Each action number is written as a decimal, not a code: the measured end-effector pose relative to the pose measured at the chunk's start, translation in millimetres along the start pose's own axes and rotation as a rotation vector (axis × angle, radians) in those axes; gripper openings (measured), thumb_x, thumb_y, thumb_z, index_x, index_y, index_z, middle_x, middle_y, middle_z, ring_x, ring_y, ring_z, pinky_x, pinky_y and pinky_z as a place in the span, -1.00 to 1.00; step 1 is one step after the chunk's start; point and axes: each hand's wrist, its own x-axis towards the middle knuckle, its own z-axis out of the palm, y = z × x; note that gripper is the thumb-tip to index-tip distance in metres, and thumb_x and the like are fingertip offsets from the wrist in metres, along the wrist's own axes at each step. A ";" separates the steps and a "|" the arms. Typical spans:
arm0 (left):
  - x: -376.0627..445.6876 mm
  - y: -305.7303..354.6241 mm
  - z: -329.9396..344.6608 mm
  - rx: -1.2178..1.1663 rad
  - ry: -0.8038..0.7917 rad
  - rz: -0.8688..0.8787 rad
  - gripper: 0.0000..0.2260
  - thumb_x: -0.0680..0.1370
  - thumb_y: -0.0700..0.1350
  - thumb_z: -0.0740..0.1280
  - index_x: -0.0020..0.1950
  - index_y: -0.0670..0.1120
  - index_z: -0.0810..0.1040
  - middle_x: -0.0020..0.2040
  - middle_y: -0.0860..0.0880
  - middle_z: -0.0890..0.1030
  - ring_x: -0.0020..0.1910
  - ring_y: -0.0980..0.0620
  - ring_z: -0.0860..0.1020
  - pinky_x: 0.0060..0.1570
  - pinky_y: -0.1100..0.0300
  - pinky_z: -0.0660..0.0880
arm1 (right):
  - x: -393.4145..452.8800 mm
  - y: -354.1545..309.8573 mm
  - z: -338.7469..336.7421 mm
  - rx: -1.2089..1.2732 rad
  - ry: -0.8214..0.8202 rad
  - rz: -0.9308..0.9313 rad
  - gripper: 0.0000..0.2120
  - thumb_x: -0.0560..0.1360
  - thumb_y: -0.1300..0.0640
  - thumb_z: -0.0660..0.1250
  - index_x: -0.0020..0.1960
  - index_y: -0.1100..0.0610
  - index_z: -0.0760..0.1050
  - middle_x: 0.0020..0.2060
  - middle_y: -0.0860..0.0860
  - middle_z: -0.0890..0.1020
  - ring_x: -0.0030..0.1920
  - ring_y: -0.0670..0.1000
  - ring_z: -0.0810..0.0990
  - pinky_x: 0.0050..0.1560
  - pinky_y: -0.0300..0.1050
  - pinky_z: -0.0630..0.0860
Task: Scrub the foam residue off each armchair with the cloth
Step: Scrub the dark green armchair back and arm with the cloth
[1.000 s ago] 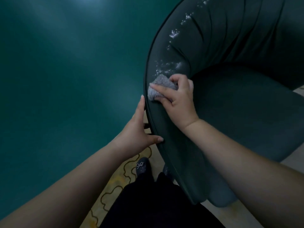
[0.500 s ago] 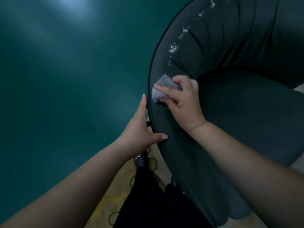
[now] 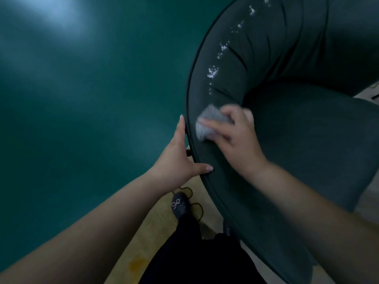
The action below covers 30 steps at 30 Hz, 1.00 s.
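Observation:
A dark green armchair [image 3: 307, 140] with a curved, tufted back fills the right of the head view. White foam residue [image 3: 213, 71] runs in patches up the inner backrest near its rim. My right hand [image 3: 235, 134] grips a bunched grey cloth [image 3: 207, 124] and presses it on the backrest just below the lowest foam patch; the hand is blurred. My left hand [image 3: 180, 158] holds the chair's piped rim from outside, with the thumb over the edge and the fingers behind the back.
A dark teal wall [image 3: 82, 99] fills the left side, close behind the chair. Below are a pale floor with a dark squiggle pattern [image 3: 147, 232], my dark shoe [image 3: 180, 203] and black clothing [image 3: 194, 259].
The foam patch beside the cloth a second ago is gone. My right hand with the cloth has slid slightly down the backrest and is now blurred. My left hand keeps its hold on the rim.

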 end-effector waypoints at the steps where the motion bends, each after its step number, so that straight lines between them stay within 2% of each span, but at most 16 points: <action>1: 3.2 1.0 -3.8 0.011 -0.013 0.009 0.18 0.29 -0.15 0.60 0.54 0.14 -0.26 0.35 0.40 0.23 0.29 0.07 0.48 0.23 0.00 0.49 | -20.5 -2.4 -2.3 0.023 -0.009 0.018 -0.63 0.45 0.19 0.41 0.21 -0.09 0.56 0.02 0.05 0.45 0.07 0.09 0.34 0.19 -0.23 0.29; 4: 11.1 1.5 -11.2 0.028 -0.051 0.032 0.19 0.29 -0.14 0.61 0.55 0.13 -0.27 0.39 0.39 0.20 0.32 0.09 0.45 0.27 0.03 0.46 | -28.8 -3.3 -1.7 0.051 -0.003 0.057 -0.61 0.44 0.16 0.39 0.22 -0.13 0.52 0.01 0.03 0.44 0.08 0.05 0.31 0.20 -0.29 0.26; 6: 13.9 2.2 -13.7 0.019 -0.061 0.031 0.19 0.29 -0.15 0.61 0.55 0.12 -0.26 0.45 0.31 0.18 0.32 0.06 0.46 0.27 0.00 0.46 | 7.1 0.7 4.6 -0.001 0.031 0.039 -0.62 0.45 0.18 0.40 0.22 -0.10 0.53 0.00 0.06 0.44 0.07 0.06 0.30 0.18 -0.26 0.26; 9: 18.4 3.2 -16.9 0.025 -0.052 0.049 0.18 0.29 -0.17 0.60 0.56 0.12 -0.24 0.38 0.32 0.22 0.26 0.06 0.50 0.23 0.02 0.49 | 56.6 3.3 11.2 -0.006 0.118 0.107 -0.66 0.45 0.20 0.41 0.20 -0.04 0.58 0.00 0.02 0.39 0.06 0.06 0.28 0.20 -0.29 0.25; 13: 28.7 9.0 -24.6 0.035 -0.051 0.072 0.16 0.31 -0.17 0.59 0.54 0.17 -0.24 0.40 0.31 0.21 0.17 0.06 0.56 0.16 0.01 0.54 | 3.9 0.6 7.1 0.036 0.096 0.137 -0.58 0.45 0.22 0.39 0.23 -0.13 0.53 0.04 -0.03 0.36 0.09 0.04 0.29 0.16 -0.30 0.27; 15: 34.8 12.2 -29.0 0.071 -0.055 0.086 0.16 0.30 -0.12 0.60 0.54 0.17 -0.25 0.39 0.33 0.19 0.23 0.04 0.53 0.19 0.00 0.52 | -40.0 -5.0 3.1 0.080 0.078 0.133 -0.59 0.47 0.16 0.36 0.25 -0.19 0.50 0.05 -0.03 0.37 0.09 0.01 0.30 0.15 -0.35 0.26; 17: 39.0 14.5 -30.4 0.109 -0.056 0.099 0.17 0.30 -0.09 0.60 0.54 0.16 -0.26 0.46 0.28 0.17 0.30 0.04 0.47 0.24 0.01 0.48 | -54.4 -5.2 3.4 0.100 0.082 0.169 -0.60 0.47 0.15 0.34 0.24 -0.19 0.50 0.04 -0.03 0.38 0.08 0.02 0.31 0.16 -0.40 0.24; 20: 40.6 14.5 -28.7 0.129 -0.043 0.101 0.17 0.30 -0.13 0.60 0.55 0.15 -0.27 0.51 0.21 0.18 0.33 0.03 0.45 0.28 0.01 0.45 | -8.1 8.3 8.0 0.091 0.144 0.253 -0.57 0.46 0.23 0.39 0.24 -0.13 0.50 0.03 -0.02 0.36 0.09 0.03 0.29 0.17 -0.46 0.20; 22: 41.5 13.5 -27.2 0.128 -0.036 0.087 0.16 0.31 -0.15 0.59 0.54 0.16 -0.27 0.43 0.31 0.22 0.28 0.06 0.49 0.24 0.03 0.49 | 32.9 17.7 10.8 0.127 0.198 0.339 -0.59 0.47 0.23 0.38 0.24 -0.12 0.50 0.03 -0.02 0.34 0.10 0.04 0.30 0.20 -0.49 0.17; 24: 41.9 13.1 -26.8 0.132 -0.030 0.086 0.16 0.32 -0.16 0.58 0.54 0.16 -0.27 0.29 0.44 0.22 0.25 0.10 0.50 0.20 0.11 0.50 | 45.7 22.9 13.0 0.226 0.215 0.351 -0.58 0.48 0.24 0.38 0.24 -0.14 0.48 0.02 -0.02 0.33 0.13 0.10 0.35 0.29 -0.32 0.26; 26: 42.7 12.3 -25.5 0.137 -0.024 0.078 0.16 0.32 -0.18 0.58 0.54 0.15 -0.28 0.25 0.47 0.20 0.27 0.12 0.47 0.20 0.17 0.48 | 20.8 22.9 9.8 0.281 0.169 0.327 -0.55 0.49 0.25 0.37 0.26 -0.18 0.46 0.03 -0.03 0.33 0.14 0.13 0.39 0.29 -0.14 0.37; 27: 42.2 12.9 -24.6 0.134 -0.024 0.065 0.16 0.32 -0.18 0.58 0.54 0.15 -0.29 0.26 0.46 0.19 0.29 0.13 0.46 0.22 0.18 0.47 | -0.5 21.5 7.9 0.302 0.142 0.330 -0.54 0.49 0.24 0.36 0.27 -0.19 0.46 0.03 -0.04 0.33 0.14 0.10 0.40 0.26 -0.15 0.38; 30: 42.6 15.5 -24.9 0.152 -0.020 0.053 0.17 0.32 -0.19 0.58 0.54 0.16 -0.28 0.31 0.40 0.19 0.32 0.13 0.41 0.26 0.13 0.46 | -39.7 17.5 1.2 0.381 0.124 0.335 -0.59 0.49 0.19 0.34 0.27 -0.17 0.49 0.03 -0.09 0.35 0.11 -0.05 0.42 0.19 -0.35 0.36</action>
